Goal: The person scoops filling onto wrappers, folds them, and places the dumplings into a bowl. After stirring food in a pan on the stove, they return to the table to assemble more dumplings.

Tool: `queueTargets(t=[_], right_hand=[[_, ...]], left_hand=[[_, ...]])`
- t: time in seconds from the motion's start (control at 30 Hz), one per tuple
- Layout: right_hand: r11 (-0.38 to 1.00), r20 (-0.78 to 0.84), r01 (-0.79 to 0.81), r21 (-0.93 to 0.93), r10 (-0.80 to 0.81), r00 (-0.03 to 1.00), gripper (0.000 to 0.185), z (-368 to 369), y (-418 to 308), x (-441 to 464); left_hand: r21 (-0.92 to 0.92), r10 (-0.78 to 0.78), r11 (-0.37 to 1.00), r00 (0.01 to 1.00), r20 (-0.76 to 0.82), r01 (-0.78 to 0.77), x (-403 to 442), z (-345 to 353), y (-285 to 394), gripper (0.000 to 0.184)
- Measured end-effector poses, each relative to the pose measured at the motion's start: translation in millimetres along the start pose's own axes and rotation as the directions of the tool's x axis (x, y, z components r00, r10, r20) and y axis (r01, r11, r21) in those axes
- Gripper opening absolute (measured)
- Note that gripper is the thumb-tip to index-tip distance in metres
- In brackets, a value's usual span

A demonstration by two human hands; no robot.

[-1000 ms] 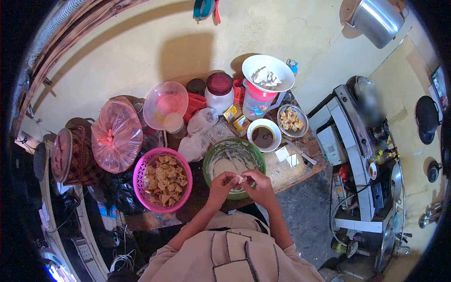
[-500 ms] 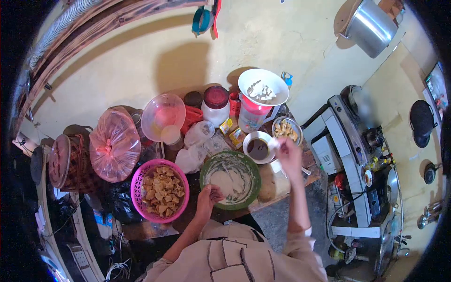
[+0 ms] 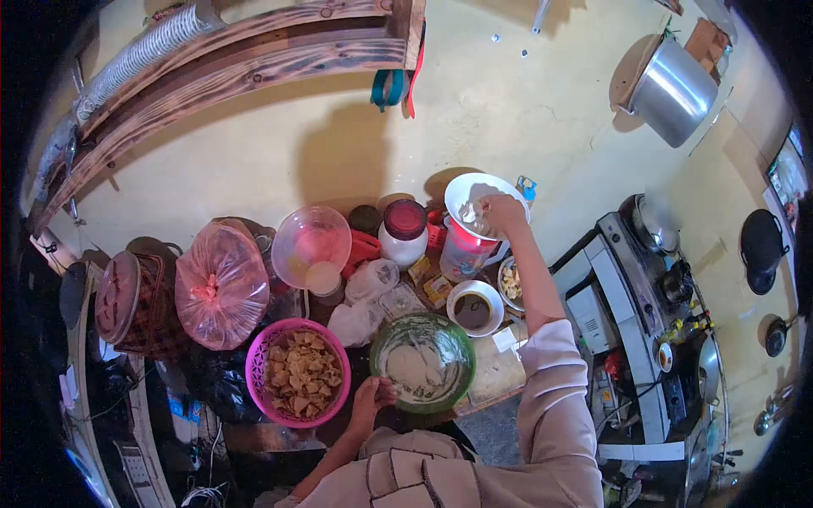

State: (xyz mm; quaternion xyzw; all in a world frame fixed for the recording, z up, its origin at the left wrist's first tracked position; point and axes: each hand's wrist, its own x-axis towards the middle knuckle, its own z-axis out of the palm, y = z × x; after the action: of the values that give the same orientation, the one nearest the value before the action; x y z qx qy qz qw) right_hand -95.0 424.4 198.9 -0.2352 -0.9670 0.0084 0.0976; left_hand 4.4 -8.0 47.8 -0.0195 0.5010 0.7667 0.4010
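Observation:
My right hand [image 3: 503, 213] reaches into a white bowl [image 3: 458, 185] that sits on top of a pitcher [image 3: 465, 257]. Its fingers are bent together at the white pieces [image 3: 471, 217] in the bowl; what they pinch is hidden. My left hand [image 3: 375, 396] is at the near left rim of a green bowl [image 3: 467, 373], fingers curled, with anything between them too small to make out. Pale, thick batter [image 3: 412, 369] lies in the green bowl and smears its wall. Behind it stands a bowl of dark liquid [image 3: 472, 311].
A pink basket [image 3: 254, 383] of brown pieces stands left of the green bowl. Behind are plastic bags [image 3: 348, 323], a red-lidded jar [image 3: 404, 243] and a clear tub [image 3: 312, 245]. A plate of pale pieces [image 3: 511, 281] lies under my right forearm. The stove [image 3: 637, 254] is at right.
My right hand has moved from above the dark liquid up and away into the white bowl. My left hand stays by the green bowl's rim. The whole view has shifted with my head.

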Motion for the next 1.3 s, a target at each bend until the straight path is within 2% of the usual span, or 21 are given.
queueTargets(t=[0.1, 0.2, 0.3, 0.37, 0.4, 0.43, 0.47, 0.5, 0.57, 0.67, 0.77, 0.87, 0.97, 1.17, 1.27, 1.3], right_hand=[[0.996, -0.057, 0.025, 0.088, -0.02, 0.998, 0.022, -13.5, 5.0, -11.8], [0.955, -0.379, 0.074, 0.286, 0.042, 0.924, 0.013, -34.2, 10.7, -35.1], [0.87, -0.548, 0.112, 0.48, 0.197, 0.813, 0.012, -83.5, -21.8, -104.0], [0.785, -0.485, 0.065, 0.616, 0.314, 0.816, 0.019, -80.1, -28.3, -161.7], [0.765, -0.373, -0.068, 0.64, 0.387, 0.843, 0.02, -61.7, -25.3, -194.1], [0.603, -0.236, -0.072, 0.795, 0.415, 0.879, 0.017, -23.6, -20.6, -227.2], [0.632, -0.022, -0.236, 0.738, 0.372, 0.928, 0.018, -7.7, -24.5, -260.1], [0.671, 0.21, -0.503, 0.544, 0.471, 0.857, 0.025, 4.7, -38.4, -288.0], [0.719, 0.425, -0.53, 0.45, 0.35, 0.835, 0.025, 85.7, -21.9, -337.0], [0.722, 0.139, -0.586, 0.369, 0.581, 0.802, 0.021, 154.2, -10.4, -366.3], [0.736, -0.18, -0.553, 0.39, 0.65, 0.739, 0.024, 203.9, 19.3, -354.4], [0.924, -0.382, -0.382, -0.02, 0.346, 0.857, 0.037, 202.8, 39.2, -325.7], [0.821, -0.148, -0.544, 0.171, 0.567, 0.81, 0.058, 194.6, 46.3, -302.6], [0.817, -0.115, -0.575, 0.039, 0.575, 0.81, 0.062, 189.9, 39.1, -294.8], [0.82, -0.162, -0.571, 0.043, 0.57, 0.806, 0.054, 194.9, 39.9, -294.4], [0.815, -0.214, -0.572, 0.095, 0.578, 0.788, 0.05, 200.1, 42.1, -295.2]], left_hand=[[0.027, -0.013, 1.0, 1.0, 0.015, 0.013, 0.6, -1.7, -3.6, 0.029], [0.061, -0.054, 0.997, 0.998, 0.026, 0.052, -0.3, -1.2, -5.8, 0.029], [0.067, -0.1, 0.993, 0.995, 0.03, 0.098, 5.6, -3.6, -16.4, 0.029], [0.061, -0.132, 0.99, 0.99, 0.038, 0.13, 6.5, -8.0, -24.0, 0.029], [0.074, -0.127, 0.99, 0.991, 0.039, 0.123, 6.4, -7.5, -24.6, 0.029], [0.085, -0.121, 0.99, 0.992, 0.041, 0.117, 5.9, -6.0, -24.6, 0.029], [0.095, -0.116, 0.989, 0.992, 0.042, 0.112, 4.7, -4.4, -24.5, 0.029], [0.118, -0.12, 0.986, 0.992, 0.036, 0.115, 3.9, -1.4, -22.9, 0.028], [0.166, -0.127, 0.979, 0.992, 0.015, 0.123, 0.3, 1.3, -19.3, 0.028], [0.157, -0.095, 0.984, 0.993, 0.074, 0.082, 0.3, -3.1, -22.0, 0.027], [0.182, -0.097, 0.98, 0.994, 0.054, 0.086, -3.7, 1.7, -19.8, 0.028], [0.19, -0.085, 0.979, 0.995, 0.056, 0.074, -6.7, 3.7, -16.0, 0.028], [0.19, -0.07, 0.98, 0.997, 0.041, 0.061, -5.7, -1.2, -19.1, 0.027], [0.183, -0.065, 0.981, 0.998, 0.022, 0.06, -4.4, -3.8, -15.1, 0.027], [0.201, -0.052, 0.979, 0.998, 0.03, 0.045, -3.6, -2.1, -15.7, 0.027], [0.193, -0.054, 0.98, 0.998, 0.036, 0.046, -2.2, -3.2, -17.9, 0.027]])
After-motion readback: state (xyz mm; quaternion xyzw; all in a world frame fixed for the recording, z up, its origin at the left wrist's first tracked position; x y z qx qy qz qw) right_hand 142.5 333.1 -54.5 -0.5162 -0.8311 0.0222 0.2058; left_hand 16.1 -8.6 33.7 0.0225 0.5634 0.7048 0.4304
